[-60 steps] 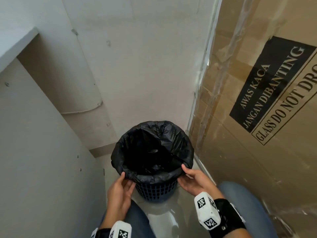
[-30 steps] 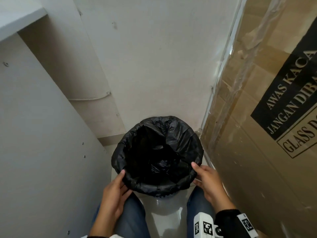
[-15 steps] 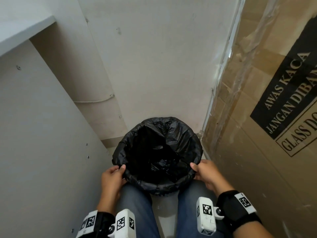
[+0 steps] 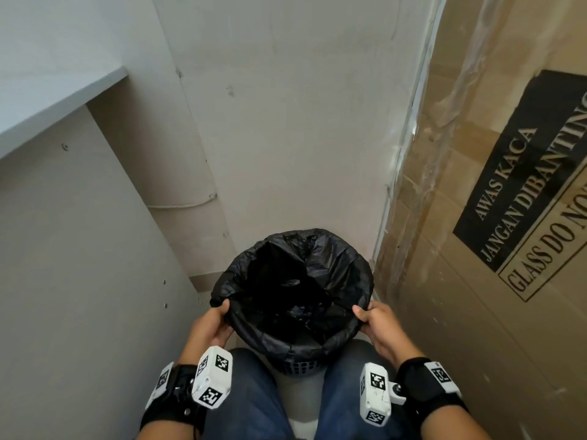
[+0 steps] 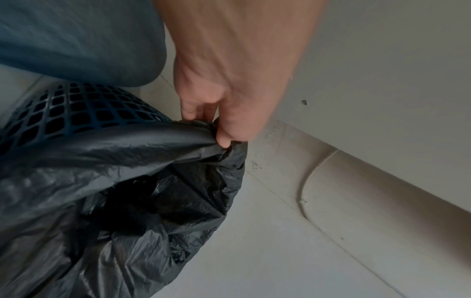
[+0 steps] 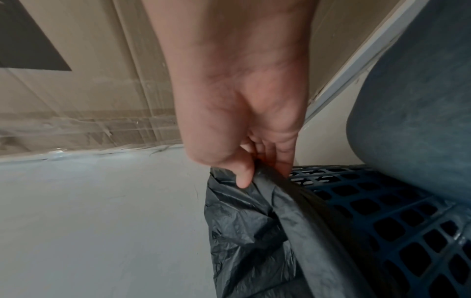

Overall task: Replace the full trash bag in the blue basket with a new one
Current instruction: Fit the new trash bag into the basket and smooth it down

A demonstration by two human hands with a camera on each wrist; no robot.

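As I crouch over it, the carton (image 4: 476, 281) fills the 3 o'clock side and the wall (image 4: 286, 122) stands at 12. Between my knees sits the basket (image 4: 298, 367), upright, its long axis vertical. Its bag (image 4: 336, 268) is folded out over the rim, mouth open and facing up. My left hand (image 4: 208, 328) pinches the folded edge at 9 o'clock; my right hand (image 4: 379, 323) pinches it at 3, thumb on top. Both hands are equally near. Judged next: peel the fold up off the rim.
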